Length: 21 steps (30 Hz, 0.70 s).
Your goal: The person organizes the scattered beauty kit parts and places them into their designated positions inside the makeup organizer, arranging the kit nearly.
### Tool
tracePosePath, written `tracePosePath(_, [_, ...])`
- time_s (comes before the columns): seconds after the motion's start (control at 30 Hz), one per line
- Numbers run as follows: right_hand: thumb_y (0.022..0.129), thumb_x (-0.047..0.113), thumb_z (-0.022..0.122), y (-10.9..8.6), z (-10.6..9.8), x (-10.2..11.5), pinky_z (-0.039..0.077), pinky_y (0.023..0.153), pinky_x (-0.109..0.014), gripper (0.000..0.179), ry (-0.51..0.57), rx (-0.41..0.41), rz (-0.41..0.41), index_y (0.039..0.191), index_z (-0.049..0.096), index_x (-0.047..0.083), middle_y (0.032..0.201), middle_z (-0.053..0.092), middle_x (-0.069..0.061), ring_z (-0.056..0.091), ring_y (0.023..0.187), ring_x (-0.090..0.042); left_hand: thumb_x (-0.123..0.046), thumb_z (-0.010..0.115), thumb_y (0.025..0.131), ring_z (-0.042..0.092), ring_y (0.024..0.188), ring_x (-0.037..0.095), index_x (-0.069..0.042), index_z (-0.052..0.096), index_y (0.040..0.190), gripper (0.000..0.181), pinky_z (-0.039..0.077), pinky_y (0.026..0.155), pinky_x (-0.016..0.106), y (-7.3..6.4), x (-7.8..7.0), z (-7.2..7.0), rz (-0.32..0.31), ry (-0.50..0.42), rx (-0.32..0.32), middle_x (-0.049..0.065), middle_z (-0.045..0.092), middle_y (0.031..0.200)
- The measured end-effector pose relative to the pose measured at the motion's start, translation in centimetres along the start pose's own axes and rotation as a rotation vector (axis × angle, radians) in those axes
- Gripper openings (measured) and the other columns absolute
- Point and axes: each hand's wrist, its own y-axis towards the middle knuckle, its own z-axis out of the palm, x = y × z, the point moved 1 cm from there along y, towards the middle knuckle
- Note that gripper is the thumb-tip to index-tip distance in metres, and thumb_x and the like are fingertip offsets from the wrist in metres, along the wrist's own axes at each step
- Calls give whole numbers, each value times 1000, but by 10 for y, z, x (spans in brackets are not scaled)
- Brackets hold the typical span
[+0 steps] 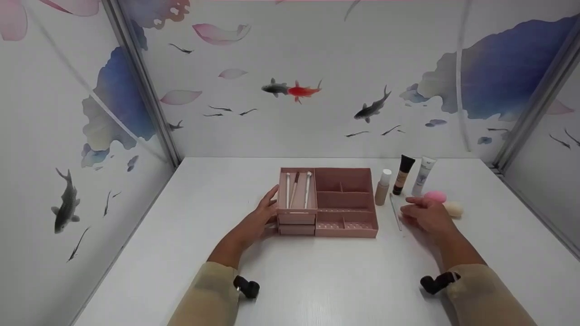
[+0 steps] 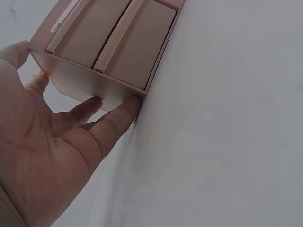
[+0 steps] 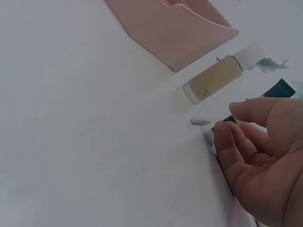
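Observation:
A pink desktop organizer [image 1: 344,233] stands mid-table, with drawers [image 2: 137,45] on its left part. My left hand [image 1: 262,215] is at its left side; in the left wrist view the spread fingertips [image 2: 130,105] rest along its side wall and lower edge. On the right, my right hand [image 1: 426,215] hovers low over the table, its fingers loosely bent with nothing seen between them. Just left of these fingers lies a thin, pale stick-like tool [image 1: 395,213]. A pink makeup sponge [image 1: 435,196] and a cream sponge [image 1: 454,209] lie beside the right hand, partly covered by it.
Behind the right hand stand a foundation bottle [image 1: 382,190] with a white cap, a black-and-beige tube [image 1: 402,175] and a white tube [image 1: 423,176]. Several slim brushes [image 1: 297,190] lie in the organizer's top left tray. Printed panels [image 1: 272,131] enclose the table.

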Motion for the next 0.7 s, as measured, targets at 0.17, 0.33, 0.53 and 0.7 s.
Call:
tracePosePath(0.17, [104, 33, 72, 0, 1, 1, 61, 87, -20, 65, -34, 14, 30, 159, 49, 7, 131, 72, -9, 73, 102, -11, -65, 44, 109, 31, 162, 44, -68, 12, 161, 61, 31, 129, 65, 0, 2, 0, 6, 7, 1, 3, 19, 179])
tracePosePath(0.33, [100, 29, 77, -3, 4, 7, 61, 82, -22, 69, -132, 36, 52, 158, 49, 3, 129, 72, -14, 72, 95, -15, -66, 43, 109, 31, 162, 45, -69, 11, 161, 61, 31, 128, 66, 0, 1, 0, 9, 16, 1, 4, 19, 179])
tracePosePath(0.53, [94, 30, 84, -7, 9, 12, 61, 84, -24, 79, -240, 51, 43, 158, 48, 4, 139, 66, -21, 71, 101, -20, -65, 42, 109, 32, 162, 44, -70, 11, 160, 60, 32, 128, 64, 0, 0, 0, 5, 16, 4, 2, 20, 179])
tracePosePath(0.7, [91, 31, 87, -7, 12, 13, 62, 91, -28, 85, -268, 64, 51, 161, 45, 6, 142, 63, -20, 69, 109, -24, -65, 43, 109, 33, 162, 42, -70, 11, 159, 60, 34, 128, 62, 0, 2, -1, 3, -3, 13, 2, 19, 179])
